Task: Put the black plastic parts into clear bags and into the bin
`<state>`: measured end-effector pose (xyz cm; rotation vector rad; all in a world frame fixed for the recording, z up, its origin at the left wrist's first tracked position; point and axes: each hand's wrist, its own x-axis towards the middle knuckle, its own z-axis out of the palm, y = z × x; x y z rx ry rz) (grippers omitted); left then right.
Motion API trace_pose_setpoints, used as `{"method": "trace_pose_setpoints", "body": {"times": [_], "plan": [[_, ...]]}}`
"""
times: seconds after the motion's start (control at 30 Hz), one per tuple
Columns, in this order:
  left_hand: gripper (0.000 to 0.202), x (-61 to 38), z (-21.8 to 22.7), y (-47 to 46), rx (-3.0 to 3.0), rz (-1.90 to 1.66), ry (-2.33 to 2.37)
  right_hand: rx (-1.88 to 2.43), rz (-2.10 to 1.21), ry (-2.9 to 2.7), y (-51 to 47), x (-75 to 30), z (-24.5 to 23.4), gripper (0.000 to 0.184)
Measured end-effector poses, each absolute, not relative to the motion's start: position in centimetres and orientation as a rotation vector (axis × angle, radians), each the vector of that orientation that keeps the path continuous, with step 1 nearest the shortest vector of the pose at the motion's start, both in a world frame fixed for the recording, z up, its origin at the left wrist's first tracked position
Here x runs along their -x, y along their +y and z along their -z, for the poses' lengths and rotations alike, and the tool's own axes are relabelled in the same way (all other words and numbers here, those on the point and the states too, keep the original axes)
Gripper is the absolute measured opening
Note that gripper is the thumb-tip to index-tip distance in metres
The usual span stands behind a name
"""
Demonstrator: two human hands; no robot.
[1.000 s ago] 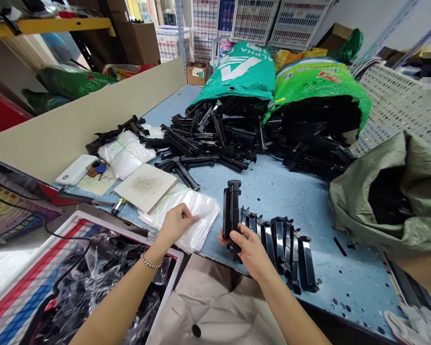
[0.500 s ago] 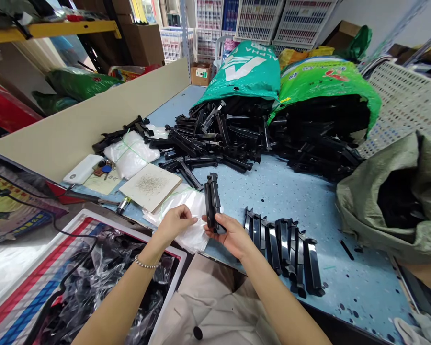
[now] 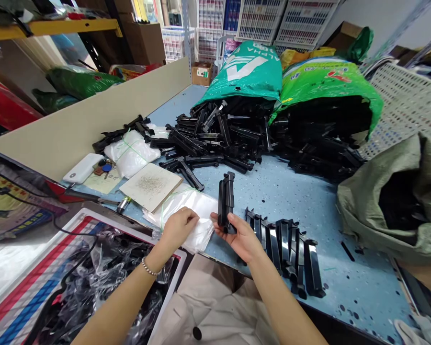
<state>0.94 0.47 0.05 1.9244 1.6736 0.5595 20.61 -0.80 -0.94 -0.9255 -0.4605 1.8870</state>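
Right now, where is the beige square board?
The board is left of centre in the head view, between the farther white bundle and the plastic bags at the left hand.

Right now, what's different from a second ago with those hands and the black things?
The right hand swung its black pieces left toward the plastic bags, then partway back right, still gripping them. The left hand stayed at the bags. The lined-up pieces and big pile stayed put.

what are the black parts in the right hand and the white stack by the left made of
Black parts: probably hard plastic, satin, from soft sheen on their edges; painted metal possible. White stack: likely thin plastic film, shiny and wrinkled.
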Motion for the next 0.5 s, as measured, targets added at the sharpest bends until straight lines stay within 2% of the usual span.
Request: {"method": "trace_pose_setpoints", "body": {"times": [0.1, 0.27, 0.4, 0.5], "plan": [[0.017, -1.3, 0.2, 0.1, -1.894, -0.591, 1.731, 0.921, -1.891, -0.456, -1.3, -21.1, 0.9, 0.030], [0.015, -2.2, 0.1, -0.3, -2.227, -0.371, 1.733, 0.928, -1.894, -0.451, -1.7, -21.0, 0.8, 0.029], [0.018, -0.7, -0.1, 1.3, -1.828, -0.581, 1.598, 0.925, -1.882, -0.452, -2.1, -21.3, 0.6, 0.029], [0.033, 0.4, 0.0, 2.0, -1.450, -0.792, 1.562, 0.903, -1.882, -0.440, -2.3, -21.5, 0.4, 0.028]]}}
